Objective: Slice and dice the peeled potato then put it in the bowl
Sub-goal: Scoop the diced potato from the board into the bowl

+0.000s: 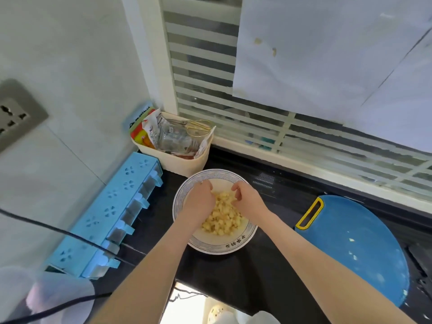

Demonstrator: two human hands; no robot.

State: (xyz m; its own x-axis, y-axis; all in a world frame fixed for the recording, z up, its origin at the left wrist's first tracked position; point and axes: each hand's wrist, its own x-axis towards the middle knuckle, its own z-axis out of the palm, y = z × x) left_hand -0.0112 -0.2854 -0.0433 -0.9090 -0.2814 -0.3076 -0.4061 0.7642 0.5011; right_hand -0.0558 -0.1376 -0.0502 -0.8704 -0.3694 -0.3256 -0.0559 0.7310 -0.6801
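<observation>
At frame centre a round white bowl with a blue patterned rim is part-filled with small pale-yellow diced potato. The left hand and right hand are held over it, fingers curled downward; whether pieces are grasped cannot be told. Behind, a cream plastic basket is stuffed with crumpled packets.

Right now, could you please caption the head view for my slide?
Left hand and right hand reach into the bowl of diced potato; cutting board alongside.
</observation>
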